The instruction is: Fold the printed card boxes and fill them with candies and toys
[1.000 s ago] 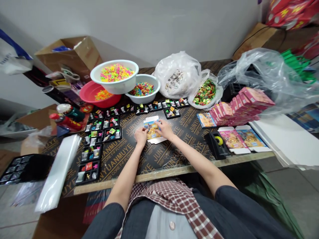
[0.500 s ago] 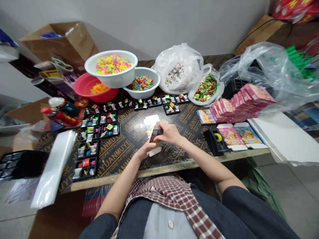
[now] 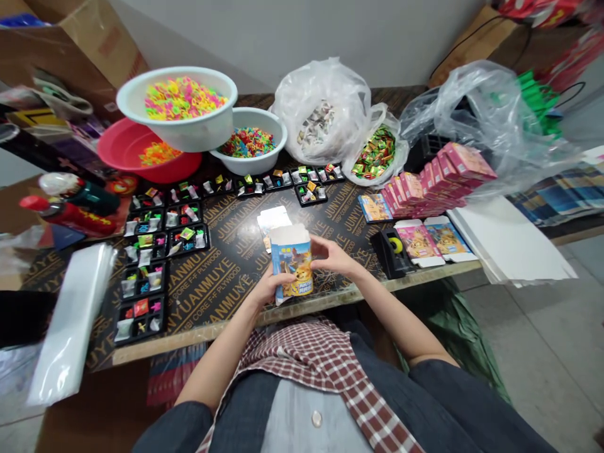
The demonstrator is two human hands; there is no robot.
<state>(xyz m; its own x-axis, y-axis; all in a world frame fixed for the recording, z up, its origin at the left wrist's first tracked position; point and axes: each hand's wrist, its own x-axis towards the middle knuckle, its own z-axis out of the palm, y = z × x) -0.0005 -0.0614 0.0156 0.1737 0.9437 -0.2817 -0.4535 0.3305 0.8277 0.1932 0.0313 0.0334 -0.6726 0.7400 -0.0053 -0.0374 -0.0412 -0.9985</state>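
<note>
Carton (image 3: pixel 293 267) stands upright between both hands, open flaps topmost.

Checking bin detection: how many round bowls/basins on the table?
3. White basin of neon pieces rests partly on the red basin at far left; smaller white bowl of mixed colours sits just right. Bags could hide more.

Bare plywood table (image 3: pixel 226 286) lies open left of the held blue carton (image 3: pixel 292 267). Further left, black compartment trays (image 3: pixel 155 251) crowd the surface. To the right, a tape dispenser (image 3: pixel 391 250) and flat cartons (image 3: pixel 431 239) block. Behind, a flat carton (image 3: pixel 272 220), then bowls (image 3: pixel 250 148) and bags (image 3: pixel 325 113) wall the back.
</note>
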